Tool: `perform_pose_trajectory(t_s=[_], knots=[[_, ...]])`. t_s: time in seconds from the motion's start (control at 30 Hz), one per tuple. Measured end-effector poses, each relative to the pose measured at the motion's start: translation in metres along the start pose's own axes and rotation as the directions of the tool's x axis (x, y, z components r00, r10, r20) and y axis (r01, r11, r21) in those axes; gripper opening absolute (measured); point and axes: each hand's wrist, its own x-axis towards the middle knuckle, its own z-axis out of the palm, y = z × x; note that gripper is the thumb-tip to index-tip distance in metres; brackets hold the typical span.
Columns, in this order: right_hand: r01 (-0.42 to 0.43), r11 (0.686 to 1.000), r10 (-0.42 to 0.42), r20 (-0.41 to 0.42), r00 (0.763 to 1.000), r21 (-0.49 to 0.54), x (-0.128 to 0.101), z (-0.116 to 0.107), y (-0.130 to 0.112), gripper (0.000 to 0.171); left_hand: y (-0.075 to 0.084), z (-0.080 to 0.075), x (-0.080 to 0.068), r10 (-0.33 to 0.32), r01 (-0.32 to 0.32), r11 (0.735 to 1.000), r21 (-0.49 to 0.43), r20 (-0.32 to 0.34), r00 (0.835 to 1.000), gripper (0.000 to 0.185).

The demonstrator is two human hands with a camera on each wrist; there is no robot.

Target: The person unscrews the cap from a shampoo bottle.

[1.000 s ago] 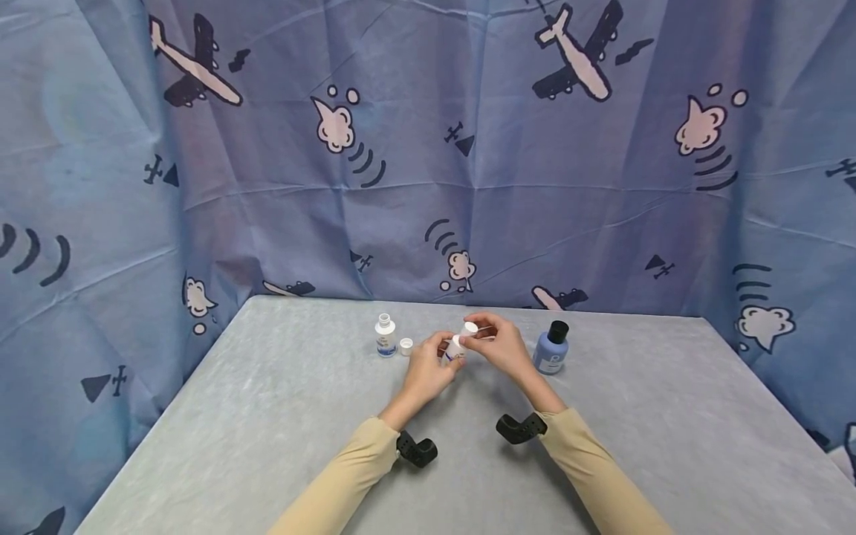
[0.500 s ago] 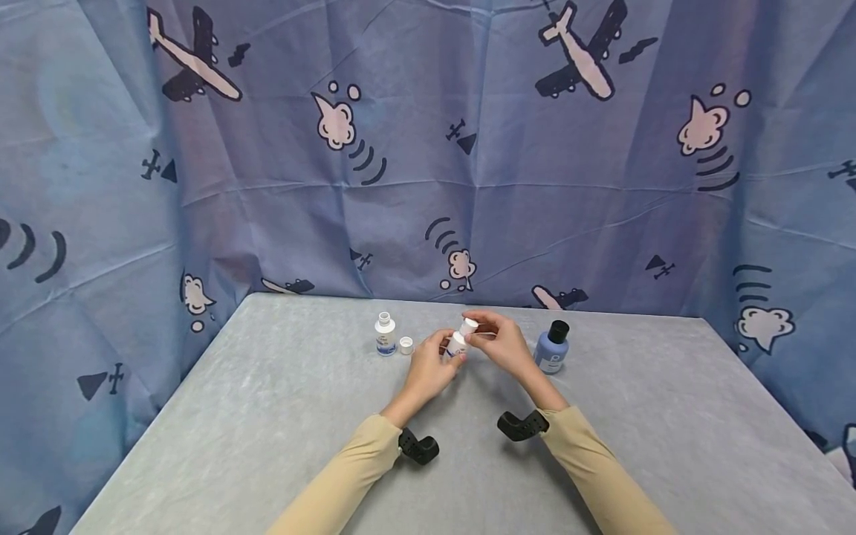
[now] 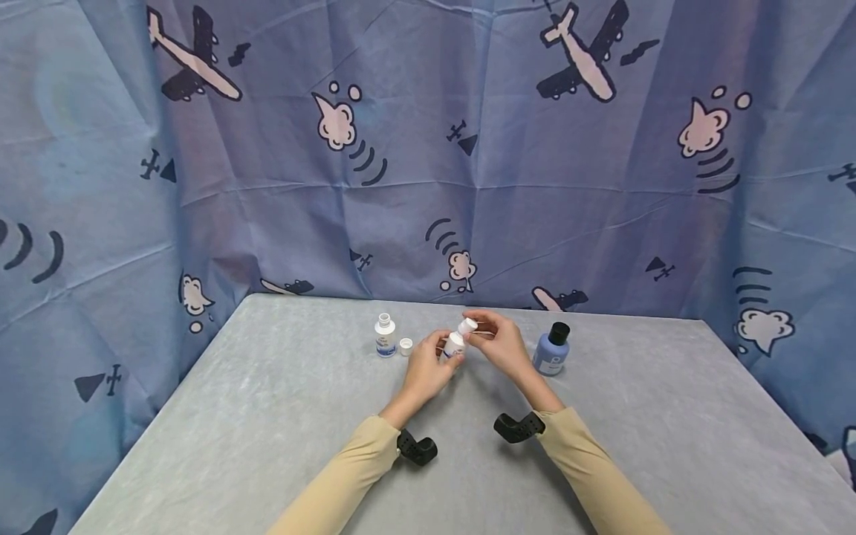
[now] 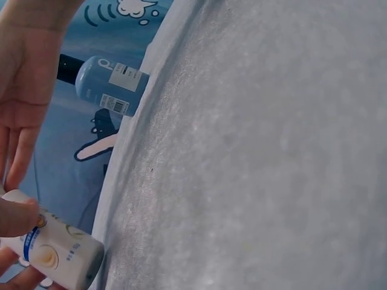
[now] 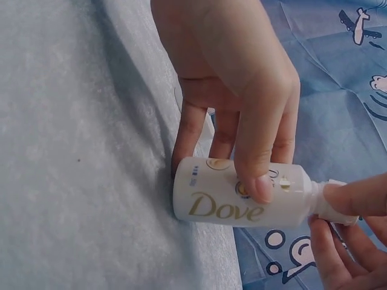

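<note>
A small white Dove bottle (image 3: 455,345) is tilted above the middle of the grey table (image 3: 267,416). My left hand (image 3: 438,362) grips its body, thumb across the label, as the right wrist view shows on the bottle (image 5: 236,199). My right hand (image 3: 483,332) pinches the white cap (image 3: 471,325) at the bottle's neck, the cap (image 5: 329,205) sitting between the fingertips (image 5: 357,196). The left wrist view catches the bottle's base (image 4: 60,257) just over the tabletop.
An open white bottle (image 3: 385,336) stands left of my hands with its loose cap (image 3: 406,346) beside it. A blue bottle with a black cap (image 3: 551,349) stands to the right and shows as the blue bottle (image 4: 112,84). A patterned blue curtain (image 3: 428,148) backs the table.
Both hands keep their hold. The bottle and cap have shifted only slightly, with the cap staying at the bottle's neck.
</note>
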Motion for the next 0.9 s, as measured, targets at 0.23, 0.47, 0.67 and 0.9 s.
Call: perform_pose_trajectory(t_s=[0.23, 0.47, 0.67, 0.9], knots=[[-0.055, 0.998, 0.051, -0.099, 0.994, -0.04, 0.002, 0.0, 0.001, 0.033, -0.001, 0.006, 0.003, -0.063, 0.062, 0.998, -0.015, -0.075, 0.995, 0.041], [-0.078, 0.996, 0.074, -0.119, 0.99, -0.03, 0.002, -0.002, 0.005, 0.029, -0.003, 0.012, 0.006, -0.059, 0.055, 0.998, -0.034, -0.122, 0.991, 0.041], [-0.082, 0.997, 0.081, -0.101, 0.992, -0.006, 0.002, -0.002, 0.01, 0.03, -0.007, 0.016, 0.007, -0.068, 0.06, 0.996, -0.059, -0.146, 0.987, 0.041], [-0.072, 0.99, 0.063, -0.074, 0.995, -0.125, 0.004, -0.004, 0.018, 0.036, -0.009, 0.017, 0.008, -0.066, 0.052, 0.995, -0.089, -0.16, 0.985, 0.041]])
